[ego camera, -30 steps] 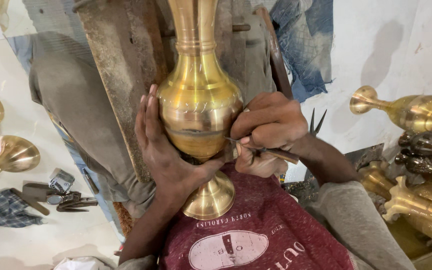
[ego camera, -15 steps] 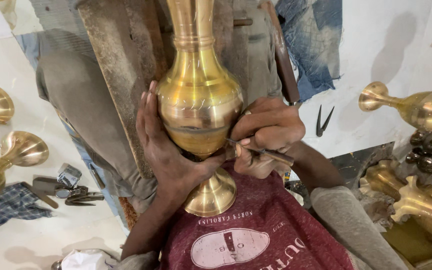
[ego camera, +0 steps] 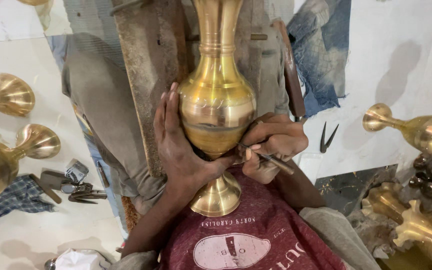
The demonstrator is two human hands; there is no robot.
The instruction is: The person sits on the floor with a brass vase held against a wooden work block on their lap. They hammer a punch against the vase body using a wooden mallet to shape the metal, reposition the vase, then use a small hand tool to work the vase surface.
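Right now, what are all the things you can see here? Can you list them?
vase: one, shiny gold, middle, held upright
thin tool: one, dark, tip against the vase
other vases: several, gold, lying at left and right edges
small tools: a few, grey, floor at left
pointed tool: one, black, floor at right
checked cloth: one, blue, lower left
left hand: cupping the vase
right hand: gripping the thin tool

The brass vase [ego camera: 217, 107] is polished gold, with a tall slim neck toward twelve o'clock, a bulging belly at centre and a flared round foot toward six. The thin engraving tool [ego camera: 266, 157], at four o'clock from the belly, touches its lower curve.
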